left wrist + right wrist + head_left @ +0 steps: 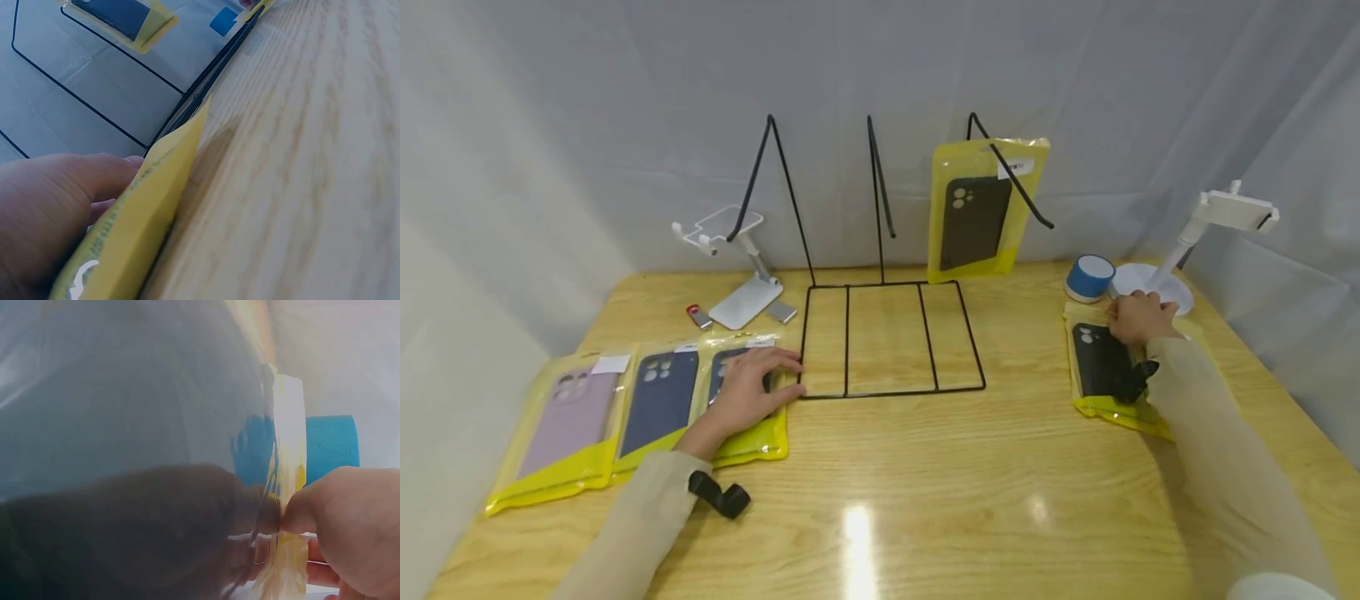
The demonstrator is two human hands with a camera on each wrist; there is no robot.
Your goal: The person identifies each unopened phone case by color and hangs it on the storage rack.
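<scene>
No text is legible: the white labels on the yellow phone-case packets (973,208) carry print (too small to read).

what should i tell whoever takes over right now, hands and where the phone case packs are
Left hand: flat, fingers straight, resting on the rightmost of three yellow packs lying in a row at the table's left.
Right hand: pinching the top edge of the black-case pack lying flat at the right, beside the blue speaker.
Done: one pack hangs on the wire rack, on the right hook.
Left, apparently: the other two hooks are bare; four packs lie on the table.
</scene>
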